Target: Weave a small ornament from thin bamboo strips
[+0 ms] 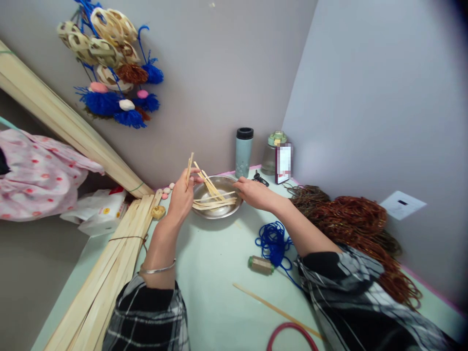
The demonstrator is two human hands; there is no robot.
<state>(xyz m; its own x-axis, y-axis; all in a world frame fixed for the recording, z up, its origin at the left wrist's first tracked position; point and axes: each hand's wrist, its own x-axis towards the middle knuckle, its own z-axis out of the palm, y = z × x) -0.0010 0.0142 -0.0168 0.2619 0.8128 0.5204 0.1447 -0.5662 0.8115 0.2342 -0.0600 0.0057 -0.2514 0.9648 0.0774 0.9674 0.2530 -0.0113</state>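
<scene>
A round metal bowl (219,213) stands on the pale green table, near the wall. Several thin wooden strips (212,202) lie in it, some sticking up past its left rim. At the bowl's left side, my left hand (183,191) is closed on a few upright strips (189,168). My right hand (252,191) is at the bowl's right rim, fingers pressed together; what they grip, if anything, is too small to make out.
A blue tumbler (243,153), a green-lidded bottle (269,158) and a phone (284,163) stand behind. Blue cord (273,243) and a thread spool (261,264) lie in front. Brown yarn (356,219) is right, bundled wood strips (109,273) left, a red ring (292,326) at the near edge.
</scene>
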